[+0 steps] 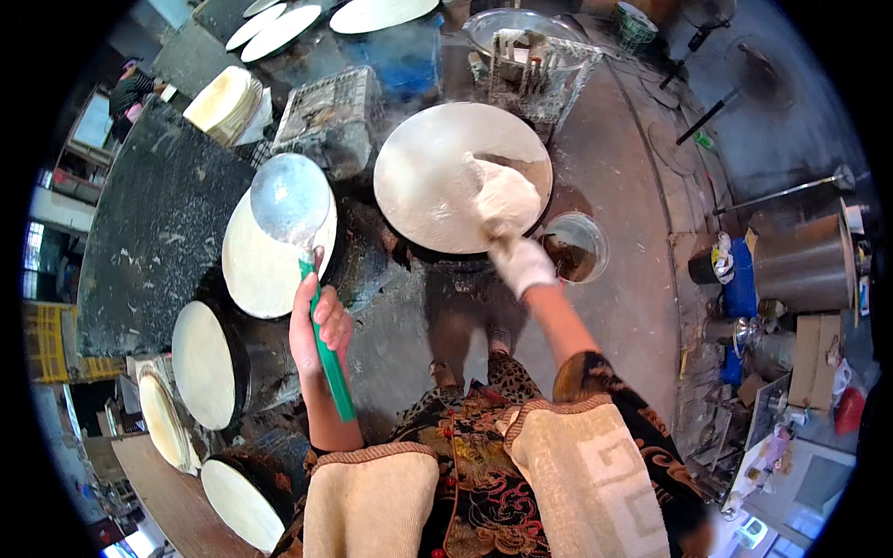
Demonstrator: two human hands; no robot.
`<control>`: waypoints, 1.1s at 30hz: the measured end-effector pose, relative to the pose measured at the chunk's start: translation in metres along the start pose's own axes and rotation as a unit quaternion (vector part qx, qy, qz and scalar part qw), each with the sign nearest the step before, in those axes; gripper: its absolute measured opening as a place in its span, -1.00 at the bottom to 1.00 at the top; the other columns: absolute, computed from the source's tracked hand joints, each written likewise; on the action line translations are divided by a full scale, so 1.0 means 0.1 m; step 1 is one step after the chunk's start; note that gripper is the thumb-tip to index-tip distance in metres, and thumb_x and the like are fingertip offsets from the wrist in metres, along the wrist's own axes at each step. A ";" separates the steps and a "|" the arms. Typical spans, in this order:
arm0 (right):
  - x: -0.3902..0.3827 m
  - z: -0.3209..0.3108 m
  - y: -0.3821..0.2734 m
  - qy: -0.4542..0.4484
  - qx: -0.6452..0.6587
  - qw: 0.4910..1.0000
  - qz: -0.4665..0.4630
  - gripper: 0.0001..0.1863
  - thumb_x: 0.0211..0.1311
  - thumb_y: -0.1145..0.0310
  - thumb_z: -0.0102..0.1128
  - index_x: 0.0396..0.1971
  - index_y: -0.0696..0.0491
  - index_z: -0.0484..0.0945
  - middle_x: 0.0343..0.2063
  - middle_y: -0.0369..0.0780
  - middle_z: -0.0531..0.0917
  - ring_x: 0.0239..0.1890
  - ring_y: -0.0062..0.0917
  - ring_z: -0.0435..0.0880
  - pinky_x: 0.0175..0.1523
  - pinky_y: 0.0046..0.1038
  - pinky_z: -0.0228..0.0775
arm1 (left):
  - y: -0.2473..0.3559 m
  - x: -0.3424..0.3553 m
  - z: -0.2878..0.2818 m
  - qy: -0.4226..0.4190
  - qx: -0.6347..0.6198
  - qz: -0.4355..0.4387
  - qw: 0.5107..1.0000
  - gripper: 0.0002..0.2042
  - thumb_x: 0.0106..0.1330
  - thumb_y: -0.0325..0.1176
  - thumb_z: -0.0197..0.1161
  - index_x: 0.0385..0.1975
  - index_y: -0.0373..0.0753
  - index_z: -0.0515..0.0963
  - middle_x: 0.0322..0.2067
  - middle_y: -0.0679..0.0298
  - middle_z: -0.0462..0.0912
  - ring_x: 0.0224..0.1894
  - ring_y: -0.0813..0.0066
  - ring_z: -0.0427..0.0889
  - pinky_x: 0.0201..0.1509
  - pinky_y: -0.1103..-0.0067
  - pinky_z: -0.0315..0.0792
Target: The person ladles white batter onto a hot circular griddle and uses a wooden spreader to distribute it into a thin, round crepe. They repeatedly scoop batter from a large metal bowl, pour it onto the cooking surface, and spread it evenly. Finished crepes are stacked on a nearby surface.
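Left hand (pixel 318 327) closed around green-handled round metal spatula (pixel 296 223), blade raised over cream flat round wrapper (pixel 265 265). Right hand (pixel 523 265), gloved white, pinching soft white dough lump (pixel 502 195), pressed onto round dark griddle plate (pixel 462 177) straight ahead. Likely sticky, pliant, light; best gripped from above. Thin pale film across most of plate, probably fragile. Small bucket (pixel 574 246) just beside.

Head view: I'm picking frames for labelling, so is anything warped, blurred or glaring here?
Head view: fisheye bends edges near the black rim; the right hand on the round griddle looks slightly smeared; the metal spatula in the left hand shows soft sheen.
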State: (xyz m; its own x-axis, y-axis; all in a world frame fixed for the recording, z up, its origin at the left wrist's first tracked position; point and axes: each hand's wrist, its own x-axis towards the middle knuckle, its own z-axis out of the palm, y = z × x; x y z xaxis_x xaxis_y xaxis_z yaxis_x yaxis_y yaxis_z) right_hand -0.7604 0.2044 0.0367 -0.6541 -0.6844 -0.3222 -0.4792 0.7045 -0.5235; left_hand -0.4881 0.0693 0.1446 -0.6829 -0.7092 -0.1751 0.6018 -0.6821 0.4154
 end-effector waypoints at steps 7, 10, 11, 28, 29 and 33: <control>-0.15 -0.13 0.73 0.045 -0.048 0.996 0.059 -0.59 0.29 0.07 -0.17 0.00 0.00 0.41 -0.27 -0.01 0.62 -0.18 -0.10 0.58 -0.07 -0.17 0.40 | 0.04 0.04 0.03 -0.008 0.017 0.021 1.000 -0.65 0.46 -0.33 -0.22 0.19 -0.27 0.22 -0.75 0.37 0.28 -0.87 0.67 0.24 -0.90 0.72 0.25; 0.22 -0.44 0.81 0.072 -0.046 0.996 0.025 -0.59 0.27 0.08 -0.11 -0.03 0.02 0.47 -0.23 -0.01 0.61 -0.15 -0.09 0.57 -0.05 -0.18 0.40 | -0.05 0.10 0.04 -0.004 0.017 0.003 1.000 -0.66 0.45 -0.34 -0.21 0.17 -0.27 0.23 -0.76 0.37 0.28 -0.88 0.67 0.24 -0.90 0.72 0.25; 0.27 -0.50 0.75 0.075 -0.041 0.996 0.017 -0.58 0.26 0.07 -0.10 -0.04 0.03 0.48 -0.22 0.00 0.60 -0.14 -0.09 0.56 -0.04 -0.18 0.39 | -0.09 0.13 0.05 -0.005 0.014 -0.006 1.000 -0.66 0.45 -0.34 -0.21 0.17 -0.27 0.24 -0.76 0.37 0.28 -0.88 0.67 0.24 -0.90 0.72 0.25; 0.21 -0.42 0.98 0.073 -0.006 0.997 -0.029 -0.55 0.17 0.01 0.04 -0.09 0.04 0.55 -0.08 0.05 0.48 -0.06 -0.09 0.51 0.03 -0.24 0.38 | -0.30 0.25 0.22 -0.012 0.069 -0.011 0.998 -0.71 0.45 -0.32 -0.22 0.08 -0.26 0.26 -0.80 0.41 0.27 -0.92 0.70 0.20 -0.94 0.76 0.13; 0.07 -0.34 1.05 0.075 -0.016 0.997 -0.026 -0.55 0.18 0.02 0.04 -0.08 0.03 0.55 -0.08 0.06 0.47 -0.07 -0.09 0.52 0.03 -0.24 0.38 | -0.27 0.23 0.22 -0.011 0.075 -0.005 0.997 -0.69 0.45 -0.33 -0.21 0.12 -0.25 0.24 -0.80 0.41 0.27 -0.92 0.70 0.20 -0.94 0.76 0.14; 0.08 -0.33 1.29 0.107 -0.058 0.992 0.039 -0.60 0.24 0.07 -0.03 -0.01 -0.05 0.50 -0.10 0.05 0.45 -0.13 -0.09 0.54 -0.04 -0.19 0.40 | -0.25 0.22 0.18 -0.011 0.094 -0.004 0.996 -0.76 0.45 -0.34 -0.20 0.00 -0.26 0.28 -0.79 0.41 0.29 -0.91 0.70 0.21 -0.94 0.74 0.16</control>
State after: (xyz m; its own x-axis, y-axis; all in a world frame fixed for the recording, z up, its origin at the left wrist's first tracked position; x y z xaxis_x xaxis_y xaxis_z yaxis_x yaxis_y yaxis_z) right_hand -0.8473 0.2960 -0.0076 -0.7953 -0.5796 -0.1777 -0.4775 0.7796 -0.4053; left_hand -0.5260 0.0739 0.1465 -0.6971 -0.6990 -0.1597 0.5107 -0.6403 0.5738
